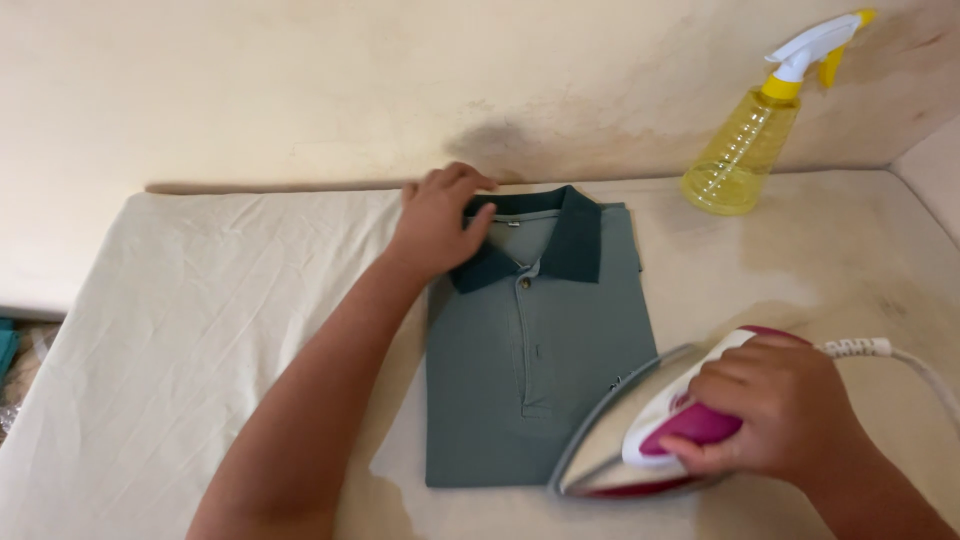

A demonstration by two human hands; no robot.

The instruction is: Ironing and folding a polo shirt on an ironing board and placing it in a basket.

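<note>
A folded grey-green polo shirt (500, 390) with a darker collar (575, 245) lies on a cream cloth-covered surface (150, 330). My left hand (437, 222) rests on the shirt's top left corner, fingers on the collar and shoulder. My right hand (775, 405) grips the handle of a white and magenta clothes iron (640, 435), which stands tilted at the shirt's lower right corner, its soleplate facing left. The iron's white cord (905, 360) runs off to the right.
A yellow spray bottle (745, 145) with a white and yellow trigger stands at the back right, against the stained wall. The cloth is wrinkled on the left. The surface's left edge drops off near a teal object (6, 345).
</note>
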